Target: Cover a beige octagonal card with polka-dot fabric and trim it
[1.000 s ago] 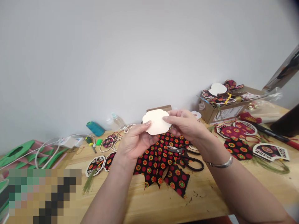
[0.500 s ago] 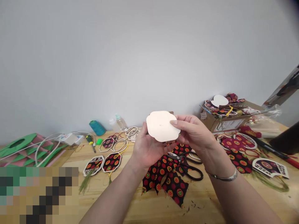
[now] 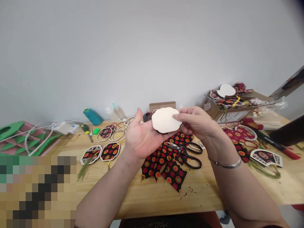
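Note:
A pale scalloped flat piece [image 3: 165, 120], dark along its lower edge, is held up above the table. Pinching its right side is my right hand [image 3: 196, 123], thumb on the face and fingers behind; a silver bangle circles that wrist. My left hand [image 3: 140, 137] is palm up and open, its thumb lifted away, its fingers reaching beneath the piece's left side. Below both hands lies black fabric [image 3: 174, 177] with red and yellow flower prints. Black-handled scissors [image 3: 190, 155] rest on it. Finished scalloped ornaments [image 3: 110, 152] with fabric centres and green tassels lie to the left.
A cardboard box [image 3: 231, 117] of ornaments stands at back right, near a fan-shaped ornament [image 3: 267, 158]. At the back left are a teal thread spool [image 3: 92, 117], a clear bottle [image 3: 118, 112] and a screwdriver [image 3: 87, 132]. Green and pink folded paper [image 3: 21, 139] sits far left.
My left thumb has come off the piece's edge, and that hand has opened flat. The right hand keeps its pinch. The view has tilted down, showing the table's front edge.

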